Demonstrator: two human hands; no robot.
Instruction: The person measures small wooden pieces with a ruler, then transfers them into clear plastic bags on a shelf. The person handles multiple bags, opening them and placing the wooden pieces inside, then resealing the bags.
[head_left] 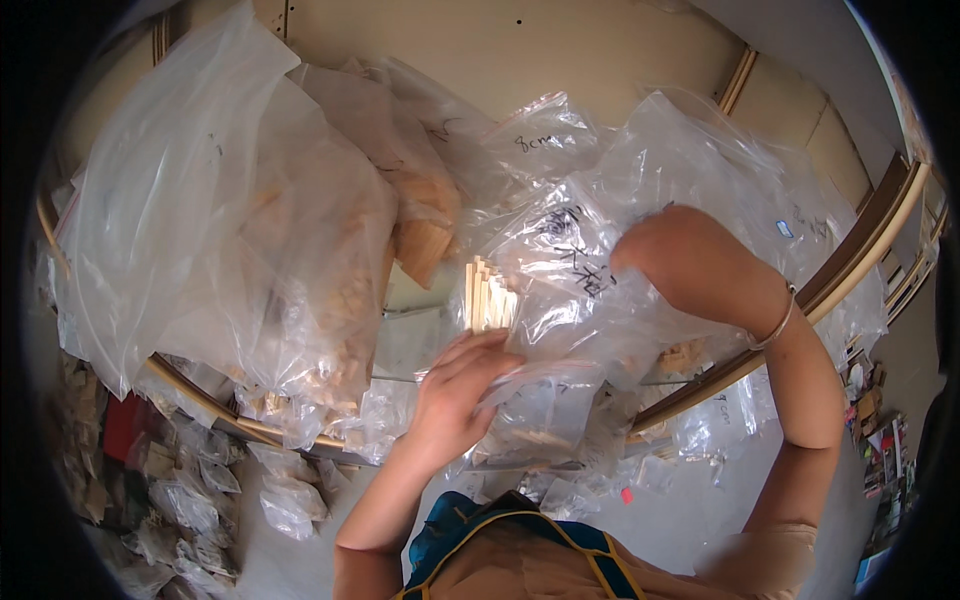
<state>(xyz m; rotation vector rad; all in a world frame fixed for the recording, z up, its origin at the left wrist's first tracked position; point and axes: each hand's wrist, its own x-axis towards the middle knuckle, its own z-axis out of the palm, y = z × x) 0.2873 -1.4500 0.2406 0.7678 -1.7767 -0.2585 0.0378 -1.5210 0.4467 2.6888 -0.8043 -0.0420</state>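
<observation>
Nearest, the one left hand (450, 400) has its fingers (478, 345) curled nearly closed on the edge of one clear bag (550, 385). Just beyond them stands one bundle of pale wooden sticks (485, 300), too closely packed to count. Farther on, the one right hand (685, 255) is at black-lettered plastic (570, 245); blur hides whether its fingers grip. Beyond, leftward, one large cloudy bag (190, 200) bulges before the beige wall (600, 50).

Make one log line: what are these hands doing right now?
Left hand: at pale wooden sticks | Right hand: at written-on clear bag, grip unclear | Left side: big plastic bag
</observation>
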